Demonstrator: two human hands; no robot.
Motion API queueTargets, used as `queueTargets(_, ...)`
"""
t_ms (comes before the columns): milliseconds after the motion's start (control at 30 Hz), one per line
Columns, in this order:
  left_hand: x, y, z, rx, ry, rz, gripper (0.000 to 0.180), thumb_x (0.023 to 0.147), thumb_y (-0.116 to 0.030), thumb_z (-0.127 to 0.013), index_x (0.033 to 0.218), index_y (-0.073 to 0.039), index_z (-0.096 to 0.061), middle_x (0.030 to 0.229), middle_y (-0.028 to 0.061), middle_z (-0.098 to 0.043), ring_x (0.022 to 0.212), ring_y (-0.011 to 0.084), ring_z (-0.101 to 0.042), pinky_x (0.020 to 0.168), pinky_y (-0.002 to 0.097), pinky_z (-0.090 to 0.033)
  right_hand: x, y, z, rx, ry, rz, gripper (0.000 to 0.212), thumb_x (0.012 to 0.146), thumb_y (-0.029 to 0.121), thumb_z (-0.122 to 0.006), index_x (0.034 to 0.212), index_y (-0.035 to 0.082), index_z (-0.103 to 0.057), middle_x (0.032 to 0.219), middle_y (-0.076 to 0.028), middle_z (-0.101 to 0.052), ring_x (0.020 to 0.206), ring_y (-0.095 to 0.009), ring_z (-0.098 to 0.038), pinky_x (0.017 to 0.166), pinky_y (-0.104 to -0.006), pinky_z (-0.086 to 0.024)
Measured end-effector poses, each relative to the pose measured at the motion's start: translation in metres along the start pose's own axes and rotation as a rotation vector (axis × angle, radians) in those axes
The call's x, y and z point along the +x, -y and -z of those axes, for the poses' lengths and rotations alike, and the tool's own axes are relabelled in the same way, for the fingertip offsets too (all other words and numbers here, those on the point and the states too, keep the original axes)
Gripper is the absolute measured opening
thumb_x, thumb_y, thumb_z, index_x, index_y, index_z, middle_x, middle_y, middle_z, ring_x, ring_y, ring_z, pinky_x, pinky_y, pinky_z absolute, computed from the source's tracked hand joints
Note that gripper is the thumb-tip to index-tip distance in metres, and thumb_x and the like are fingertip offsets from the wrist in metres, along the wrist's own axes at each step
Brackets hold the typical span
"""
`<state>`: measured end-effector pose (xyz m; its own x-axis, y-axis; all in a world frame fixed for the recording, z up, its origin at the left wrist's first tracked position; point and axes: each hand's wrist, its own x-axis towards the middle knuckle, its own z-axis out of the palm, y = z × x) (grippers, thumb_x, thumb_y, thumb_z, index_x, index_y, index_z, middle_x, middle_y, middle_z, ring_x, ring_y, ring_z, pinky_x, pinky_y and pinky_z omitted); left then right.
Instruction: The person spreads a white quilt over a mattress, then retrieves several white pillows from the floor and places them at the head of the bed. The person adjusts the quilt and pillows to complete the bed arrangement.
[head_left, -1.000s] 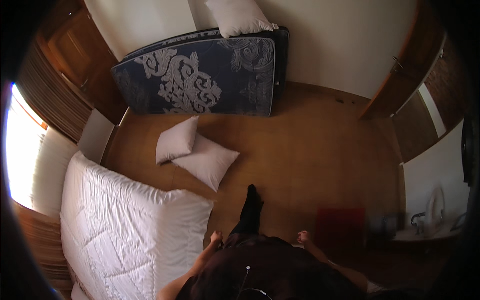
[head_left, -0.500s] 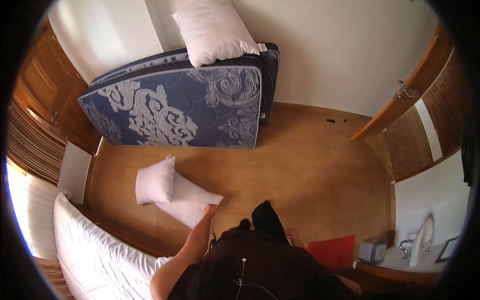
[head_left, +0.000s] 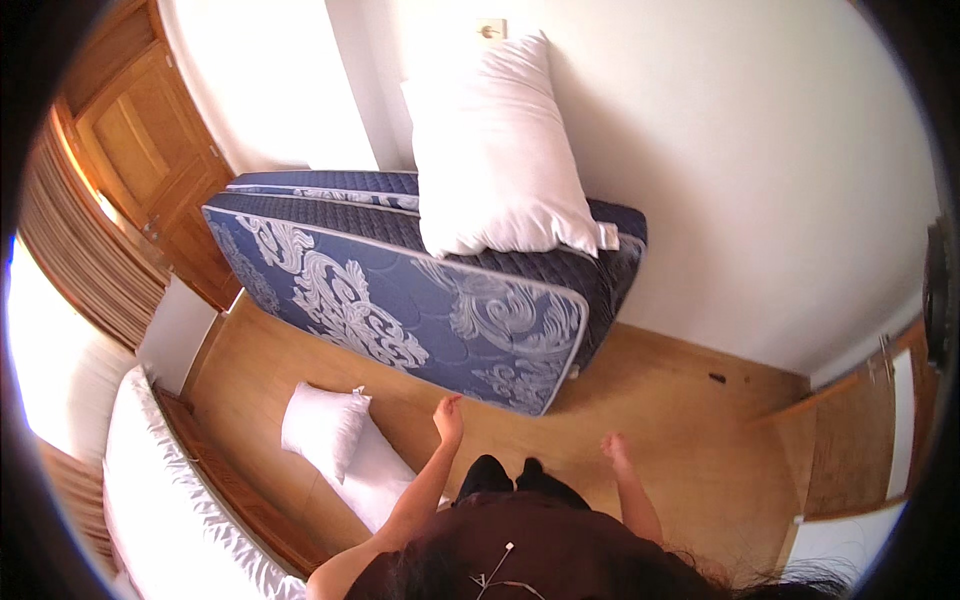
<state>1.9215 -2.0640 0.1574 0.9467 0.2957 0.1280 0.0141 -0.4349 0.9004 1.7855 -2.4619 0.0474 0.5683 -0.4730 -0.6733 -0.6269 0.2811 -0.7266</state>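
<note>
My left hand (head_left: 449, 420) is held out in front of me, nothing in it, its fingers loosely bent and partly apart. It appears in front of the lower edge of a blue mattress (head_left: 400, 325) with a silvery scroll pattern. Farther right, my right hand (head_left: 617, 450) hangs over the wooden floor, also holding nothing, fingers slightly curled. A large white pillow (head_left: 500, 160) lies on top of the mattresses, which stand on edge against the wall. On the floor to my left, a small white pillow (head_left: 325, 425) rests on a longer white pillow (head_left: 378, 480), partly hidden by my left forearm.
A bed with a white sheet (head_left: 170, 490) and wooden side runs along the left, below a striped curtain (head_left: 85, 240). A wooden door (head_left: 155, 140) stands at the far left. At the right is an open doorway with a wooden door (head_left: 850, 440). A wall socket (head_left: 491, 30) sits above the pillow.
I have moved closer to the mattresses, and the large pillow looks nearer. Both hands have come forward in front of my body. The red mat and washbasin have left the view.
</note>
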Motion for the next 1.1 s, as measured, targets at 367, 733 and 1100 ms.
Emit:
queueTargets(367, 0.364, -0.135, -0.048, -0.33, -0.275, 0.028, 0.031, 0.078, -0.023, -0.056, 0.097, 0.001, -0.052, 0.094, 0.0145, -0.056, 0.089, 0.0231, -0.054, 0.076, 0.0304, -0.042, 0.019, 0.445, -0.22, 0.029, -0.254, 1.213, 0.039, 0.079, 0.028, -0.057, 0.107, 0.003, -0.047, 0.107, -0.012, -0.048, 0.099, -0.021, -0.045, 0.088, -0.0318, -0.033)
queueTargets(733, 0.433, -0.131, -0.046, -0.15, 0.189, 0.352, 0.076, 0.074, -0.063, -0.037, 0.113, 0.002, -0.047, 0.109, 0.0202, -0.051, 0.103, 0.0301, -0.049, 0.087, 0.0353, -0.036, 0.037, 0.496, -0.264, 0.04, 0.283, 0.824, 0.056, 0.077, 0.021, -0.06, 0.118, -0.006, -0.034, 0.116, -0.017, -0.043, 0.104, -0.024, -0.044, 0.089, -0.034, -0.033)
queueTargets(1100, 0.29, -0.147, -0.045, -0.835, -0.197, 0.272, 0.051, 0.086, -0.039, -0.038, 0.102, 0.008, -0.052, 0.088, 0.0141, -0.06, 0.076, 0.0182, -0.059, 0.067, 0.0272, -0.047, -0.079, 0.545, -0.228, 0.01, 0.416, 1.052, 0.039, 0.079, 0.023, -0.059, 0.099, -0.01, -0.052, 0.096, -0.014, -0.057, 0.082, -0.02, -0.055, 0.073, -0.0294, -0.043)
